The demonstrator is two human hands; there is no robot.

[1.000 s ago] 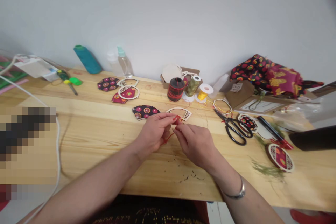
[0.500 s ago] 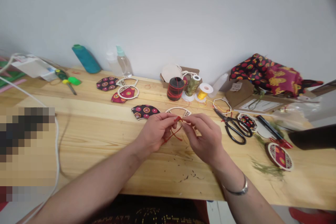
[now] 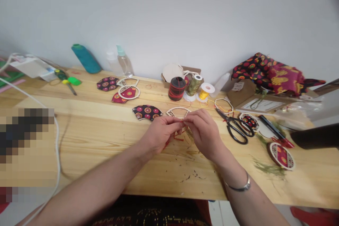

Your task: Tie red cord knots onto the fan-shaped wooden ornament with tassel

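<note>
My left hand [image 3: 161, 132] and my right hand [image 3: 203, 132] meet above the middle of the table, fingertips pinched close together. Between them is a red cord [image 3: 180, 137], with loose ends hanging below the fingers; the part in the pinch is mostly hidden. Just behind the hands lies a pale wooden fan-shaped frame [image 3: 178, 112], partly covered by them. To its left rests a dark fan-shaped fabric piece [image 3: 147, 112] with round red patterns. Black-handled scissors [image 3: 238, 129] lie to the right of my right hand.
Behind stand a black-and-red thread spool [image 3: 176, 89], a green spool [image 3: 194, 85] and a yellow spool [image 3: 205, 92]. A cardboard box [image 3: 254, 100] bears patterned cloth [image 3: 278, 74]. A teal thread cone [image 3: 86, 59] leans back left. A round fabric ornament [image 3: 281, 156] lies right. A white cable [image 3: 57, 141] crosses the left side.
My right hand has shifted slightly left, and its fingertips have closed up against the left ones. More of the red cord at the pinch is now hidden.
</note>
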